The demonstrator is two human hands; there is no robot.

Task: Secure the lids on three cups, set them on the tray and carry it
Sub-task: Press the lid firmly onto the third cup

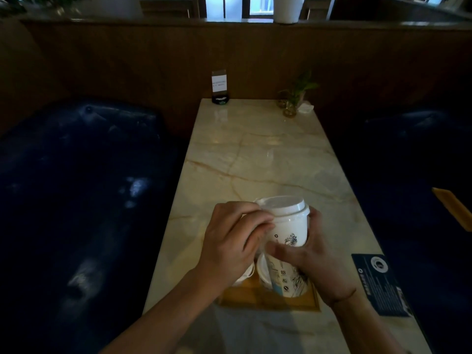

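Observation:
I hold a white paper cup (290,229) with a printed logo above the table. Its white lid (283,205) sits on top. My left hand (235,241) pinches the lid's left rim, while my right hand (310,256) wraps around the cup's body from the right. Below them a wooden tray (268,298) lies on the table's near end. On it stands a second lidded cup (286,279) with blue and black print, partly hidden by my hands. A third white cup's rim (246,275) shows at the tray's left, mostly behind my left wrist.
The marble table (255,154) runs away from me between two dark blue sofas (76,175). A dark menu card (380,282) lies at the right edge. At the far end stand a sign holder (219,85) and small potted plants (293,98).

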